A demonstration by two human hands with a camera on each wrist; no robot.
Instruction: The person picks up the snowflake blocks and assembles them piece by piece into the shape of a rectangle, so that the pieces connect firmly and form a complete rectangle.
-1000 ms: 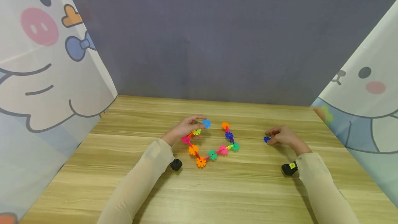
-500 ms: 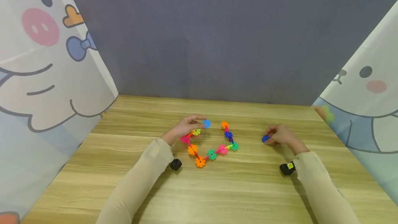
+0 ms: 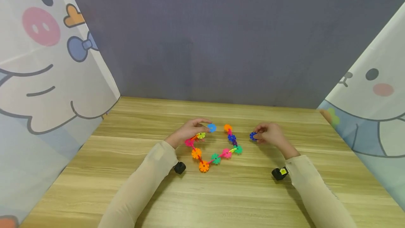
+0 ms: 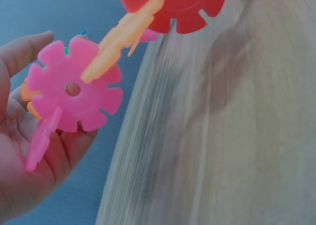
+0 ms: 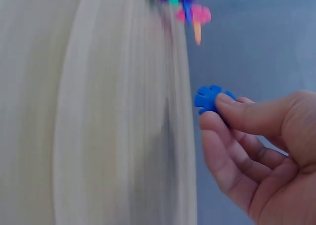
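A chain of notched plastic discs in several colours curves over the table, with an orange disc point(image 3: 204, 166) nearest me. At its left end my left hand point(image 3: 189, 129) pinches a light blue disc point(image 3: 212, 127). A pink disc point(image 4: 74, 86) of the chain stands before the palm in the left wrist view. My right hand point(image 3: 269, 133) holds a loose dark blue disc point(image 5: 207, 99) between thumb and fingers, to the right of the chain. The chain's other end is an orange disc point(image 3: 227, 127), apart from both hands.
The wooden table point(image 3: 240, 196) ends at a grey upright panel point(image 3: 202, 45) at the back. Printed cloths with cartoon figures hang at the left point(image 3: 47, 80) and right. Each wrist wears a small black camera point(image 3: 179, 168).
My right hand has moved left with the dark blue disc, closer to the chain. The left hand and the chain have barely shifted.
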